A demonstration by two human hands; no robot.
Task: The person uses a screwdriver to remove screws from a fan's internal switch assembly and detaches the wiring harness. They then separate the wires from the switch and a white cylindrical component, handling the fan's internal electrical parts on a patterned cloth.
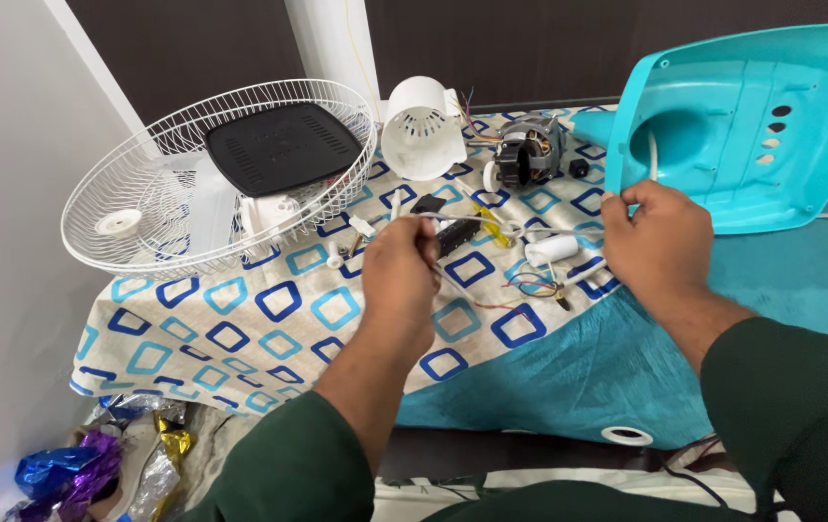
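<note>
Left hand (399, 271) hides grip on cable (569, 230).

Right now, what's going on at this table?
A person in green sleeves works over a dismantled fan. The left hand pinches a white wire near a small black part. The right hand grips the edge of the turquoise plastic housing, tilted up. A wire grille, white motor cover and bare motor lie on the patterned cloth.

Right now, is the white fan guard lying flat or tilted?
Tilted. The white fan guard sits slanted on the patterned cloth, its far rim raised, with a black panel lying inside it.
</note>
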